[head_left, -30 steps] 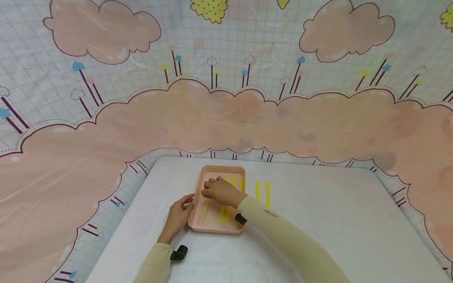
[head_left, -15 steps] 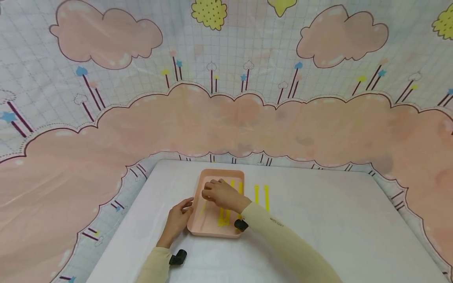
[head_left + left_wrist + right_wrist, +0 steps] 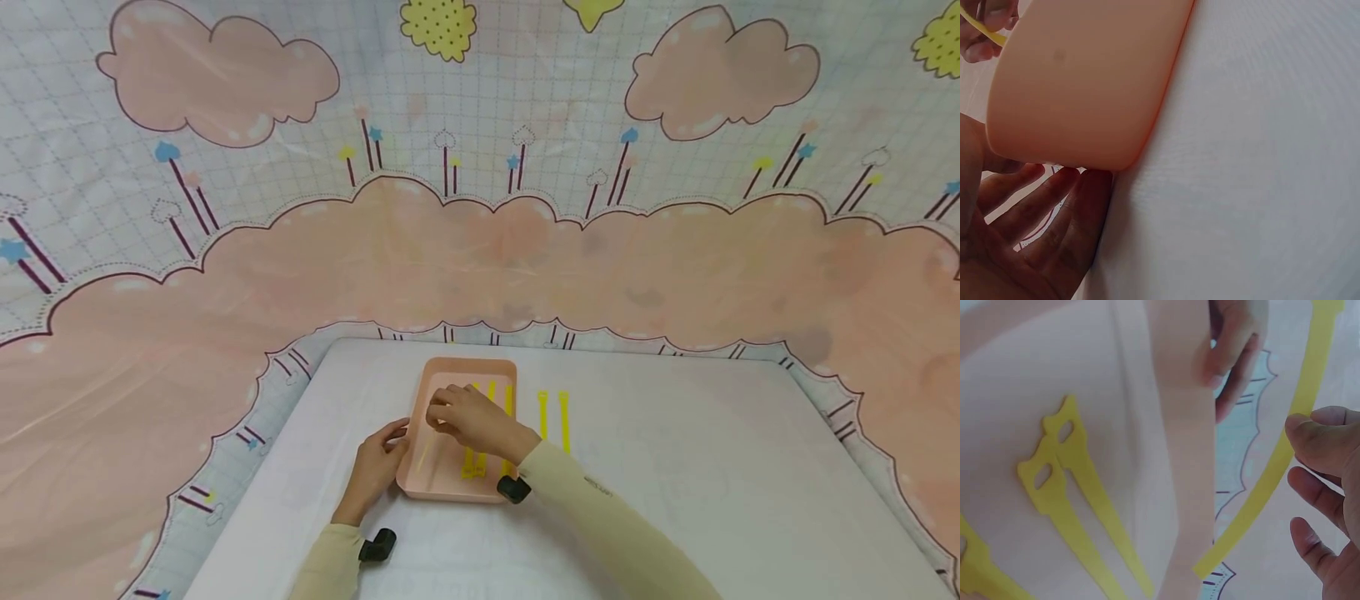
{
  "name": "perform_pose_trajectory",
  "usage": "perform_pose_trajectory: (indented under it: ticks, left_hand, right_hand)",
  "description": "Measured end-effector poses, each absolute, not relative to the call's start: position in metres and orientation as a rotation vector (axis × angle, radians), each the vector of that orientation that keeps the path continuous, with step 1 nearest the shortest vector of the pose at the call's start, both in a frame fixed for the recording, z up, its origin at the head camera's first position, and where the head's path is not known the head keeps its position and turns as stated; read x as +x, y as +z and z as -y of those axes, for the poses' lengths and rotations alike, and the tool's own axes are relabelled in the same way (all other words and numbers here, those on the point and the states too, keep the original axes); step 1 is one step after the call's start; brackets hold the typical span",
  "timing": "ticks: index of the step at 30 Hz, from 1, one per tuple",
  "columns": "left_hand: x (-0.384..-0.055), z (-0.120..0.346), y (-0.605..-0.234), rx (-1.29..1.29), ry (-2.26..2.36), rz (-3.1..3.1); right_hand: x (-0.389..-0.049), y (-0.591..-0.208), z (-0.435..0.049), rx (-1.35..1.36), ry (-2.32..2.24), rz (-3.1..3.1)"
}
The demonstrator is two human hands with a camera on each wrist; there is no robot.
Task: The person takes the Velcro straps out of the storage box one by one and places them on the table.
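Right hand [image 3: 476,421]: I pinched a yellow strip [image 3: 1254,497] between thumb and fingertip, my other fingers standing loosely off it. The strip hung over the left part of the pink tray [image 3: 471,364]; whether its lower end touched the floor there, I could not tell. Left hand [image 3: 375,471]: fingers relaxed, touching the tray's left wall, probably to steady it. Step in hand, as I judged it: handling one strip over the tray; going in or coming out could not be settled. Next move seemed to call for a light pinch, as the strip looked bowed, and a level path past the rim. Room: the tray floor was barest on the left; saw-shaped pieces [image 3: 1107,522] lay further right, under my wrist. Beyond the right wall, two loose pieces [image 3: 565,421] lay near the tray, with broad table [image 3: 690,467] past them.
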State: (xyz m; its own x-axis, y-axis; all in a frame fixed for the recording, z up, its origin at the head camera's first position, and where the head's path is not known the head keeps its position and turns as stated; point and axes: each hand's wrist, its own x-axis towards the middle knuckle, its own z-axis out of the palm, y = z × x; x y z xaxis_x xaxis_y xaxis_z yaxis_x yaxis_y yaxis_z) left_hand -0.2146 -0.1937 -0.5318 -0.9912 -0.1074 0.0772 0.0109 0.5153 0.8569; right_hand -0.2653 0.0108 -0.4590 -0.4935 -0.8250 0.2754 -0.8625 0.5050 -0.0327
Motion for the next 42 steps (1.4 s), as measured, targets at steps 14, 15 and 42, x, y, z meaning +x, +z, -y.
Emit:
perform_pose_trajectory:
  ticks: [14,15,42]
  left_hand:
    - [-0.217,0.194,-0.534,0.09,-1.449,2.64]
    - [-0.217,0.194,-0.534,0.092,-1.449,2.638]
    - [-0.219,0.194,-0.535,0.1,-1.464,2.635]
  right_hand:
    - [-0.257,-0.459,-0.018,1.47,0.851,2.426]
    - [-0.257,-0.46,-0.019,1.462,0.885,2.418]
    - [-0.249,-0.464,-0.033,1.085,1.405,2.417]
